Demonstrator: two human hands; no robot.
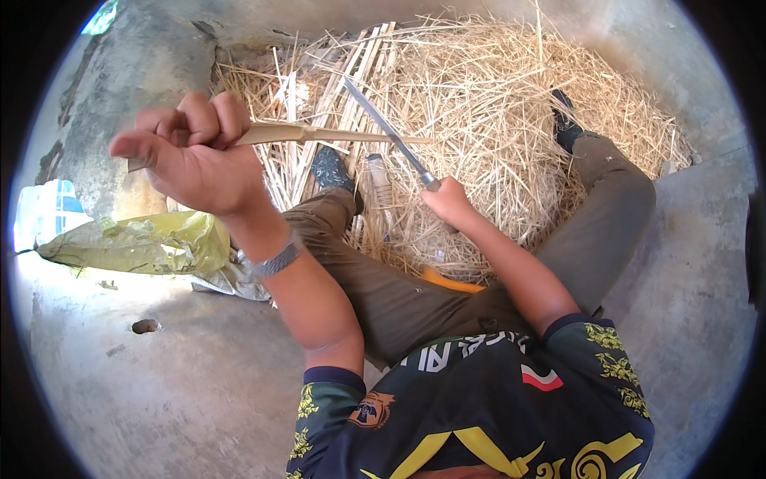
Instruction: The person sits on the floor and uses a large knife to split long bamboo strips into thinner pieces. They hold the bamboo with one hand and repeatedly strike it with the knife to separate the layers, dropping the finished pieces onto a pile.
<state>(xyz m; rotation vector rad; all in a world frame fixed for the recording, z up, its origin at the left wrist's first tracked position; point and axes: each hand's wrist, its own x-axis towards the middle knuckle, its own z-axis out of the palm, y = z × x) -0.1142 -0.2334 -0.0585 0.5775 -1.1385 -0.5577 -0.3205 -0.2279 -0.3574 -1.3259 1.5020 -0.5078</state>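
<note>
My left hand [191,152] is raised and closed around a pale bamboo strip [319,134] that points to the right. My right hand [448,199] grips the handle of a long knife [387,132]. The blade slants up and to the left and meets the strip near its thin end. I sit on the concrete floor with both legs spread. A metal band is on my left wrist.
A big heap of straw-like shavings and split bamboo sticks [479,96] lies between my legs and beyond. A clear plastic bottle [381,188] lies by my left foot. A yellow-green plastic bag [144,243] sits at left. An orange object [451,281] peeks out by my thigh.
</note>
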